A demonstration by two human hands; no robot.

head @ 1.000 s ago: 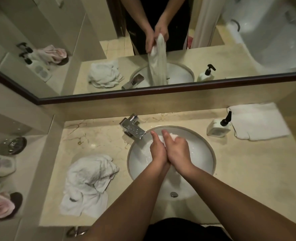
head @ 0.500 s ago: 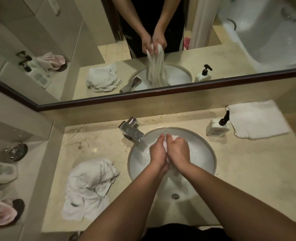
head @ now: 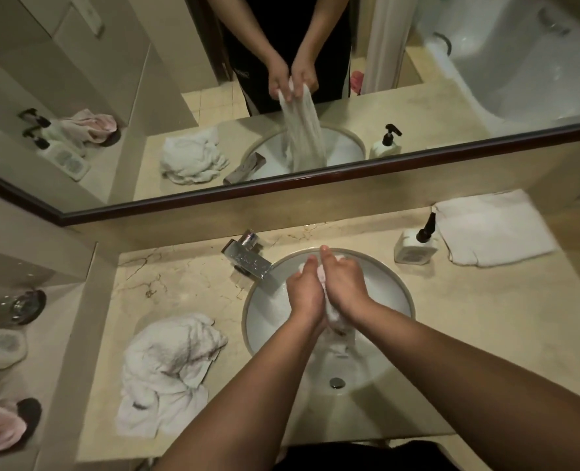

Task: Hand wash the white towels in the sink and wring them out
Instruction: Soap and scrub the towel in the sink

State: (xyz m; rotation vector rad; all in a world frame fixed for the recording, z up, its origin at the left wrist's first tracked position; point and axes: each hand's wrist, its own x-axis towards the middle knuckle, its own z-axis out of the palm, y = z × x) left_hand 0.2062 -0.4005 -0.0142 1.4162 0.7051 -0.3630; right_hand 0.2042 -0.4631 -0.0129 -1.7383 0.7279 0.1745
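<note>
Left hand (head: 305, 294) and right hand (head: 344, 286), fingers curled, grip one wet white towel (head: 333, 314) between them over the round sink (head: 394, 294), largely hiding it. Faucet (head: 248, 258) stands just left. On the counter (head: 469, 351): one crumpled towel (head: 169, 372) at left, one folded towel (head: 492, 227) at right, one pump bottle (head: 416, 246) beside it.

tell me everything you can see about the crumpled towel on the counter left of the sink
The crumpled towel is white terry-looking cloth, bunched into a loose heap with deep folds and a flatter flap trailing toward the counter's front edge. Dark smudges mark some of its creases. It lies on the beige marble counter just left of the sink, clear of the basin rim. Neither hand touches it. Its reflection shows in the mirror above.
</note>
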